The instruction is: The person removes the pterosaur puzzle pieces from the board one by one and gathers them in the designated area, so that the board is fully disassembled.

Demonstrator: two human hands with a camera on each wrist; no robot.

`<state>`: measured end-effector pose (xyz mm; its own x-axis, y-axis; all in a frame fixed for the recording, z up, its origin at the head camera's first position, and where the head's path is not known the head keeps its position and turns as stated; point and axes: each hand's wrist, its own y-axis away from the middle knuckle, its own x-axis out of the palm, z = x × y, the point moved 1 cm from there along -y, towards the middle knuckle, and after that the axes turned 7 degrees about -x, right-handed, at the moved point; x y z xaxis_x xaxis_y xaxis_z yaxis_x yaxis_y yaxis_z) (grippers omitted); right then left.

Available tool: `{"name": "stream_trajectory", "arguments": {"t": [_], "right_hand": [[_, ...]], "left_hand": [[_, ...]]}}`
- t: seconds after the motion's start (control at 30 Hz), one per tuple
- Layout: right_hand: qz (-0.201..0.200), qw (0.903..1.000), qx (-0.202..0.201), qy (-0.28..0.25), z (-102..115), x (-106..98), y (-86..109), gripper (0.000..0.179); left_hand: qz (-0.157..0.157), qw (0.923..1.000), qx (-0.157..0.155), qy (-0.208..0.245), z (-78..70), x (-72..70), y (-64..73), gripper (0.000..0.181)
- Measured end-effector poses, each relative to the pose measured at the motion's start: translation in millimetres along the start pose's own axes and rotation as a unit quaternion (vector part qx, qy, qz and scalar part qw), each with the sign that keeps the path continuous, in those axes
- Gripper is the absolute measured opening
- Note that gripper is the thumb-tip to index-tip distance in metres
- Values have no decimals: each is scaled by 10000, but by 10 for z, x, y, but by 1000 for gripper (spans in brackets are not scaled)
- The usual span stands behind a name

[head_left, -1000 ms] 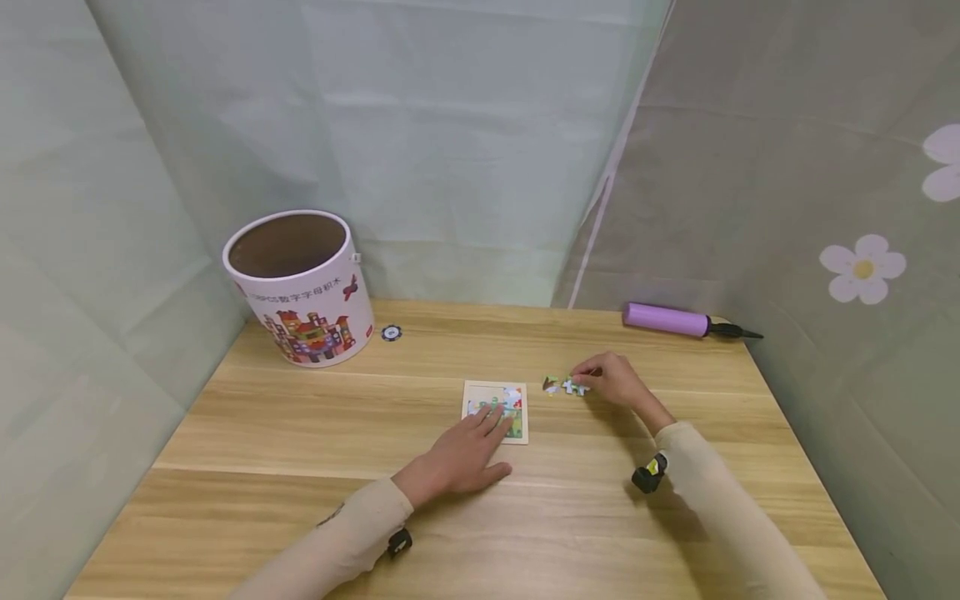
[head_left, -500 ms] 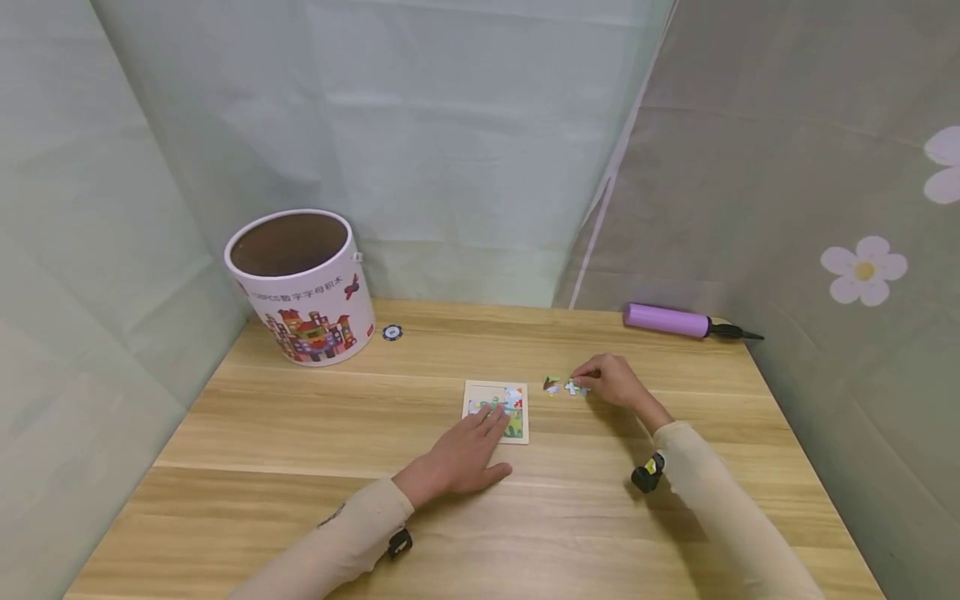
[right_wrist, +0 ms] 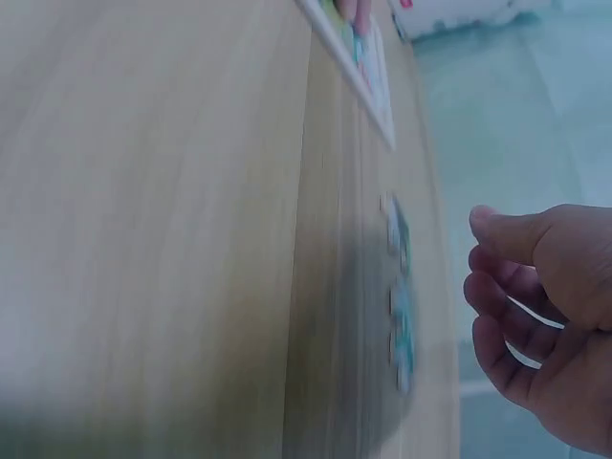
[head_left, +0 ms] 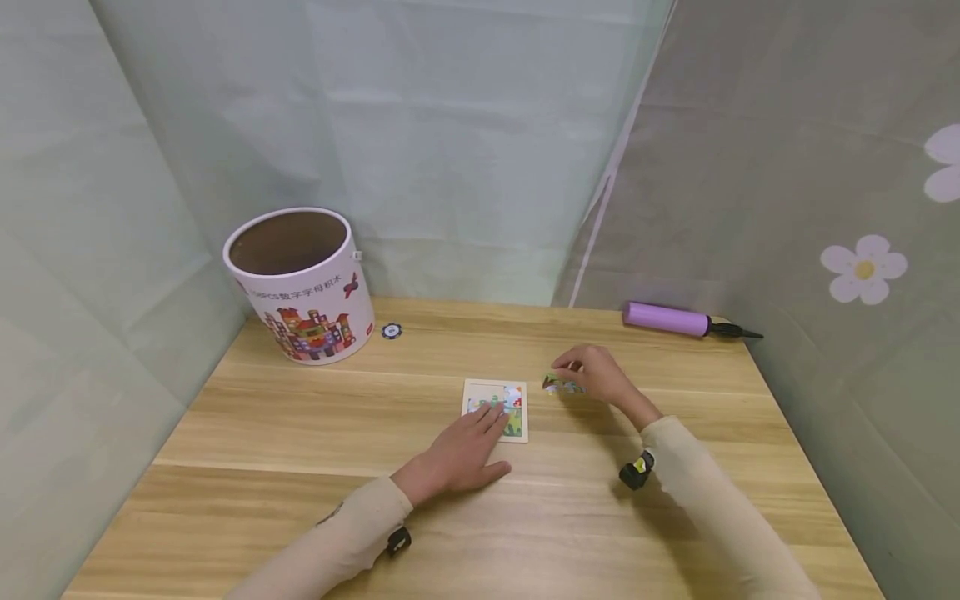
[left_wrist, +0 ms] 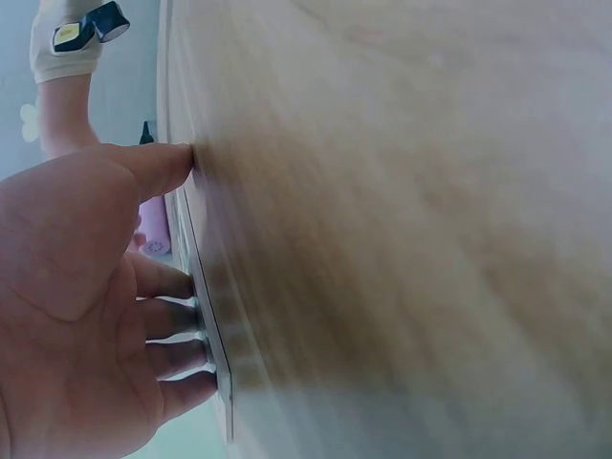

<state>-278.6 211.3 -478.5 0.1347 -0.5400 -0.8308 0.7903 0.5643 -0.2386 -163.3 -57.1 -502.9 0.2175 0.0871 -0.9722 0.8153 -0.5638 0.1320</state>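
My left hand [head_left: 461, 454] rests with straight fingers on a small wooden jigsaw puzzle [head_left: 516, 423], partly covering its picture. Part of the upper left of its tray shows bare wood. In the left wrist view, the fingertips [left_wrist: 203, 382] press on the board's thin edge. My right hand [head_left: 597, 373] is raised just above loose puzzle pieces [head_left: 573, 387] to the right of the board. Its fingers hang loosely curled, with nothing visible between thumb and fingers in the right wrist view. A brown and green piece [head_left: 551, 383] lies at the left of the loose pieces.
A white bucket [head_left: 322, 304] printed with building blocks stands at the back left. Beside it lies a poker chip [head_left: 392, 332]. A purple hand pump [head_left: 666, 319] with a black nozzle lies along the back right edge. Fabric walls [head_left: 480, 150] enclose the wooden table [head_left: 300, 433].
My right hand has lifted off the puzzle pieces and shifted slightly left, its fingers no longer touching them. My left hand stays on the board.
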Motion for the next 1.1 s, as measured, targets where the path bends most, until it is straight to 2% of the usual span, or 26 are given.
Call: {"name": "stream_trajectory", "arguments": {"t": [0.23, 0.47, 0.63, 0.87, 1.1], "right_hand": [[273, 9989, -290, -250, 208, 165, -170, 15], [479, 9971, -521, -290, 316, 334, -290, 16], [635, 9948, -721, -324, 342, 440, -315, 12], [914, 9901, -1059, -67, 368, 531, -322, 10], [1226, 9872, -1007, -132, 405, 543, -329, 12]], "left_hand": [[49, 9999, -31, 83, -2, -16, 4, 77], [58, 9999, -25, 112, -2, -19, 7, 77], [70, 9999, -14, 125, 0, -13, 8, 77], [-58, 10000, 59, 42, 3, 3, 12, 77], [-102, 9999, 93, 18, 5, -2, 22, 78]]}}
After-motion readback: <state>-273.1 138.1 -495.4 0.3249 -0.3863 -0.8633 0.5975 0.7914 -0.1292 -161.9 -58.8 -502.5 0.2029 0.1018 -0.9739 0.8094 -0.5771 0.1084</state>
